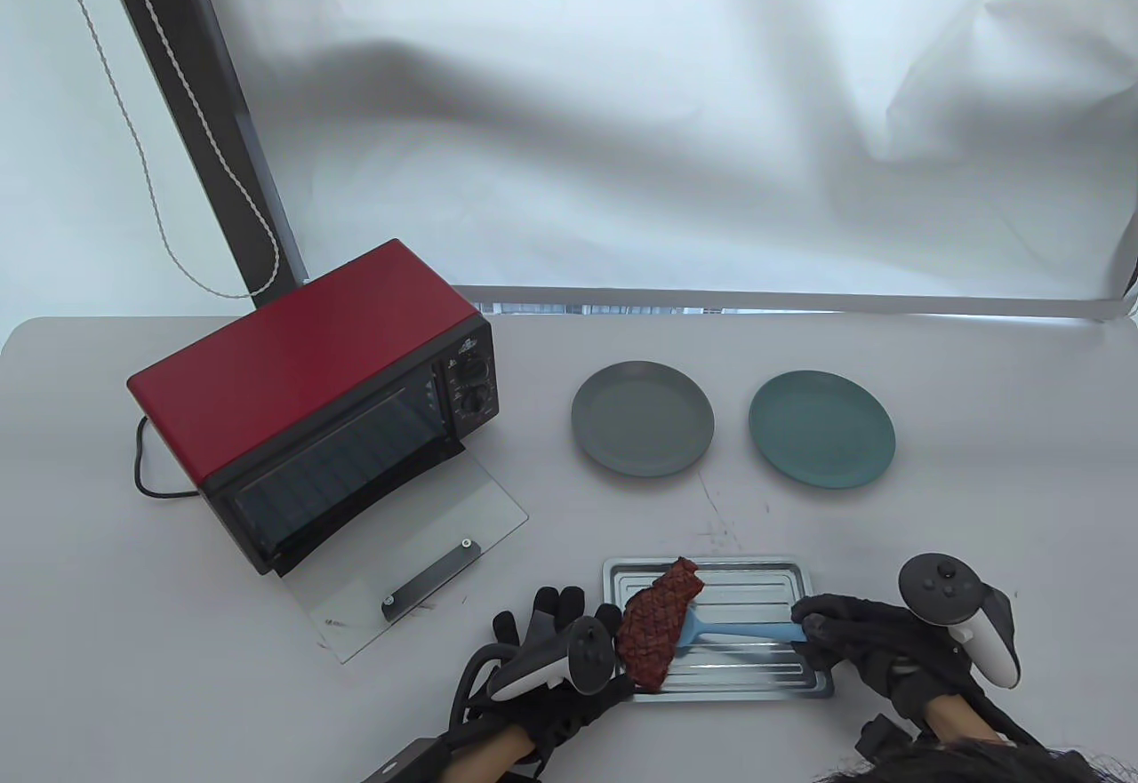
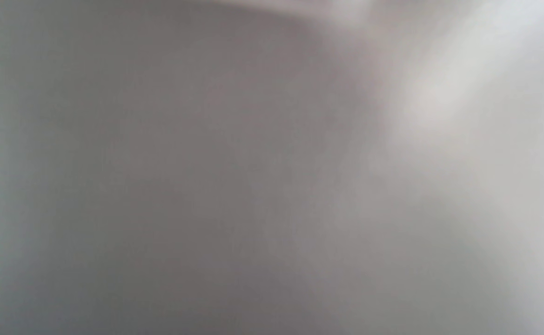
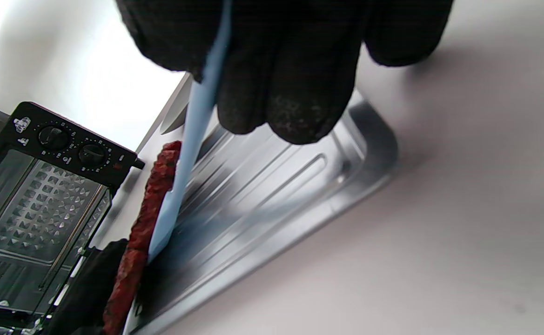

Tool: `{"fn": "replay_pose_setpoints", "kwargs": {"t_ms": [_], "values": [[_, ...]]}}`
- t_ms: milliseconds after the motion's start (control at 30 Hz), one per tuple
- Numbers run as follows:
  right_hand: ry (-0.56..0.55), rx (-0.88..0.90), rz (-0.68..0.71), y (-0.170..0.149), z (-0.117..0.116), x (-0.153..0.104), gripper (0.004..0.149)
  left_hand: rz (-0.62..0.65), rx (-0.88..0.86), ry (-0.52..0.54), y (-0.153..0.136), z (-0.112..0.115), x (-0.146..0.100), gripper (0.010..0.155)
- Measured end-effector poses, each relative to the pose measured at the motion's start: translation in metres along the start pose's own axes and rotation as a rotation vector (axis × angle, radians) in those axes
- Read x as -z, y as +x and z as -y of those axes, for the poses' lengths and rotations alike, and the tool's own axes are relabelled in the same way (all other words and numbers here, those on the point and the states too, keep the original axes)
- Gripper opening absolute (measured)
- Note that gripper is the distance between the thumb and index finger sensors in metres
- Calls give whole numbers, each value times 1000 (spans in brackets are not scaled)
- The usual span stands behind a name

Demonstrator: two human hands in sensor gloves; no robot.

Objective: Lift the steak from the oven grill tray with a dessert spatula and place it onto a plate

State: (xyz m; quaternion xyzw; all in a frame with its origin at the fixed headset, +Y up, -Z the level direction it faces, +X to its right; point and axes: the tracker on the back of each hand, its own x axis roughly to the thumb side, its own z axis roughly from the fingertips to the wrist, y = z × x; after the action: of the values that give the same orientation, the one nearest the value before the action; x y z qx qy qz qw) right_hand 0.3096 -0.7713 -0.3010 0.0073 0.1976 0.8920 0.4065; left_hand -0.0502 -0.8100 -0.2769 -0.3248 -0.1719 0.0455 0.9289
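Note:
A red-brown steak [image 1: 656, 626] [image 3: 148, 204] lies tilted at the left end of the metal grill tray [image 1: 756, 583] [image 3: 299, 186]. The light blue dessert spatula [image 1: 742, 632] [image 3: 192, 135] has its blade under the steak's right side. My right hand [image 1: 822, 621] grips the spatula handle, with its fingers [image 3: 290, 70] curled round it. My left hand [image 1: 560, 619] rests on the table at the tray's left end with straight fingers beside the steak. A grey plate [image 1: 642, 418] and a teal plate [image 1: 821, 429] sit behind the tray. The left wrist view is only grey blur.
A red toaster oven [image 1: 311, 392] [image 3: 43, 195] stands at the left with its glass door [image 1: 427, 552] folded down onto the table. Its black cord [image 1: 142, 472] trails off the left side. A white cloth backdrop hangs behind the table.

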Motion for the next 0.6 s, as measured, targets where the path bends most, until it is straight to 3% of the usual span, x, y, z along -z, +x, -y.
{"fn": "replay_pose_setpoints", "kwargs": {"t_ms": [367, 600], "values": [[-34, 17, 30, 6, -7, -3, 43, 1, 0, 1, 0, 0, 0, 79], [44, 151, 13, 1, -7, 1, 47, 2, -6, 3, -1, 0, 0, 79]]}}
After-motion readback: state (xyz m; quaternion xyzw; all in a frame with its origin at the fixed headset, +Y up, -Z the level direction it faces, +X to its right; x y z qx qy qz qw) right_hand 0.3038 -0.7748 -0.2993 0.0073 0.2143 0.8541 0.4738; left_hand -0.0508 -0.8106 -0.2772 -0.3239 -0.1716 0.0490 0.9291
